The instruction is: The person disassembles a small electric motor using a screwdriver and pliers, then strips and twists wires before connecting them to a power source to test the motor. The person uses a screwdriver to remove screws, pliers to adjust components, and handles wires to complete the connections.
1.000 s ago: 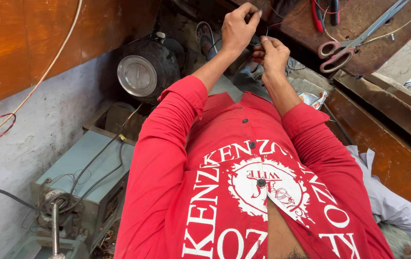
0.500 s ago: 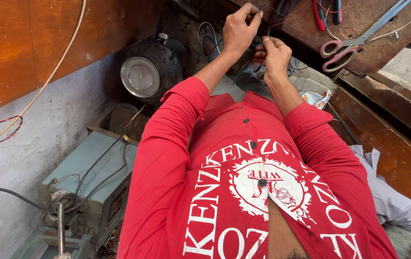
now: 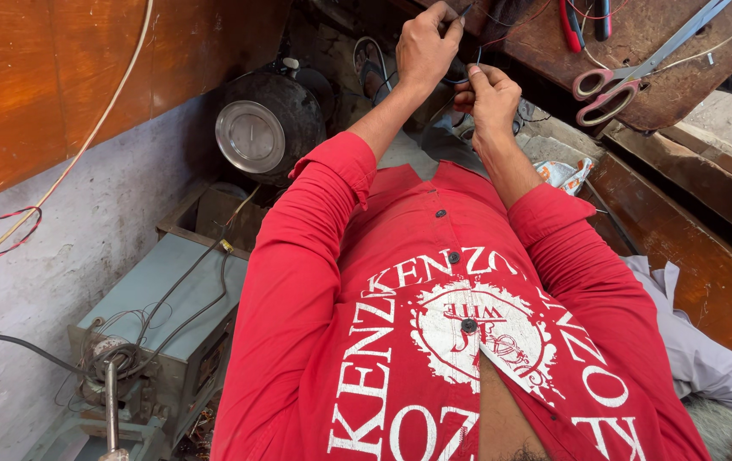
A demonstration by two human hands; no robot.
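Both hands are raised to the far middle of the scene. The left hand [image 3: 424, 47] is closed, pinching a thin dark wire [image 3: 466, 75] that curves down and right to the right hand [image 3: 489, 96], whose fingers also pinch it. Red-handled scissors [image 3: 630, 72] lie on the wooden desk [image 3: 639, 111] at far right, blades pointing up-right

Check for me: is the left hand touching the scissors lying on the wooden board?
Apart. The head view shows the left hand pinching thin dark wire beside the right hand, with bare board between it and the pink-handled scissors.
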